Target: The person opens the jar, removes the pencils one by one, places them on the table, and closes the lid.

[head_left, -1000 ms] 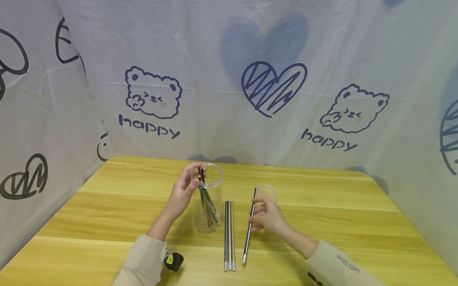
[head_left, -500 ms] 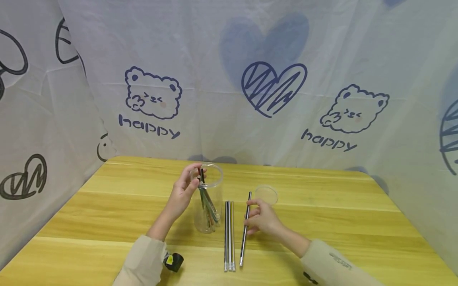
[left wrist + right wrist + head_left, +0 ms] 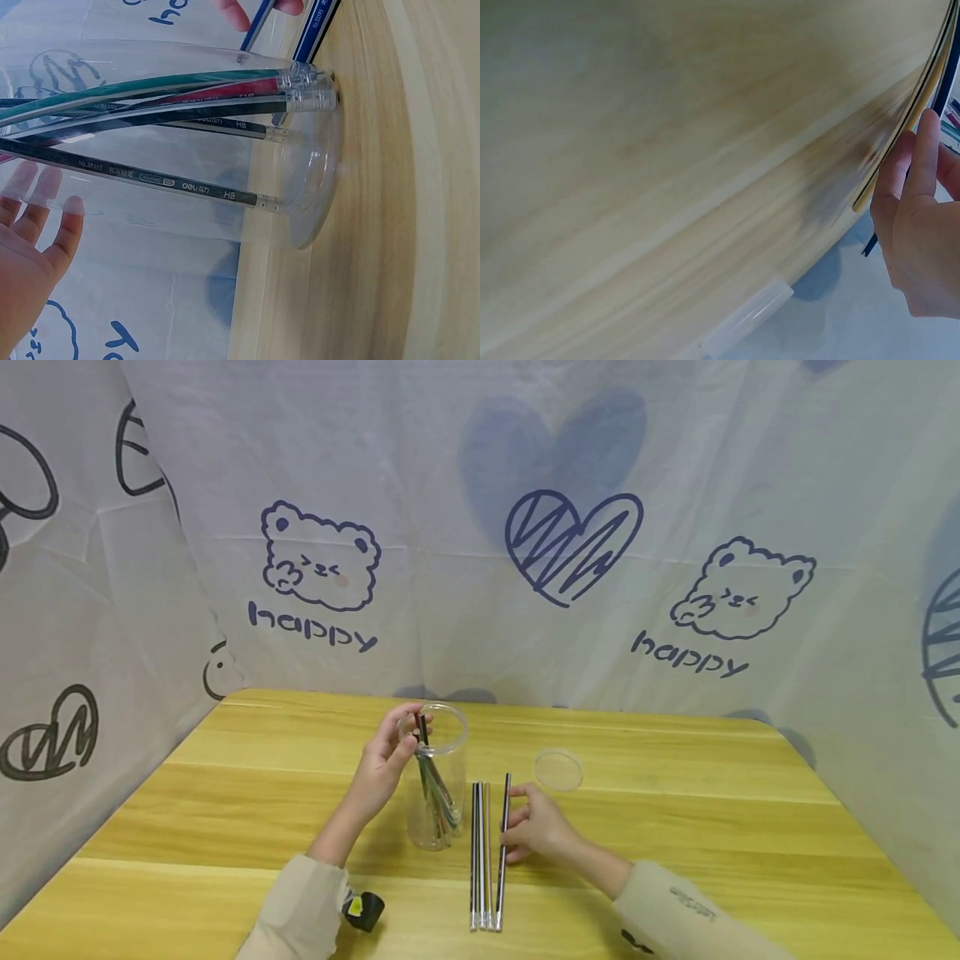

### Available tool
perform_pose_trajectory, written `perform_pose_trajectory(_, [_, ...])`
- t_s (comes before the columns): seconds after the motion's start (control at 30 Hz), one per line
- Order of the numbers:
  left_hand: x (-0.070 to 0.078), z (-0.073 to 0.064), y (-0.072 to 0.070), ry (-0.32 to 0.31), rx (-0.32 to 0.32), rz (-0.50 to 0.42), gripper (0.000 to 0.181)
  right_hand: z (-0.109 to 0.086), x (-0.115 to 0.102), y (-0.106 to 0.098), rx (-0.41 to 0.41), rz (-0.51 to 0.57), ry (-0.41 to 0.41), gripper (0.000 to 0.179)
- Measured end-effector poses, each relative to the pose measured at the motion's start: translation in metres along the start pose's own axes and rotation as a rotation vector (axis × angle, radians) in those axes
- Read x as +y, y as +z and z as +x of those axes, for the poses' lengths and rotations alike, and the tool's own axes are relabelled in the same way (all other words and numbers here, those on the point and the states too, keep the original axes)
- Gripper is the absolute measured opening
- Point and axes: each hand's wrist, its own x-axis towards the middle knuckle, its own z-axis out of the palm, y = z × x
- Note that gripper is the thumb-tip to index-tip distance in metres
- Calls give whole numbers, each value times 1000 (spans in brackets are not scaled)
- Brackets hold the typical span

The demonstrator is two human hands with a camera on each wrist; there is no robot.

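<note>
From the head view, I see the dark pencil just right of the pencil row, its long axis running front to back, silver end toward the person. The clear jar stands upright on the surface, loose pencils leaning inside. The right hand has its fingers pinching the dark pencil; the left hand's curl round the clear jar.

One jar, one lid, two hands, four pencils outside, at least five inside

The wood-grain table fills the lower frame. On it I see: upright clear cylinder, lower centre; pencil row, immediately right; transparent disc, farther right.
</note>
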Motion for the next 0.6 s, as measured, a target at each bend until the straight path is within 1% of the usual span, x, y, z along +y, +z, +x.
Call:
perform_pose_trajectory(0.27, [0, -1, 0, -2, 5, 5, 41, 4, 0, 6, 13, -33, 25, 61])
perform_pose_trajectory(0.6, [1, -1, 0, -9, 10, 5, 40, 7, 2, 9, 8, -61, 29, 57])
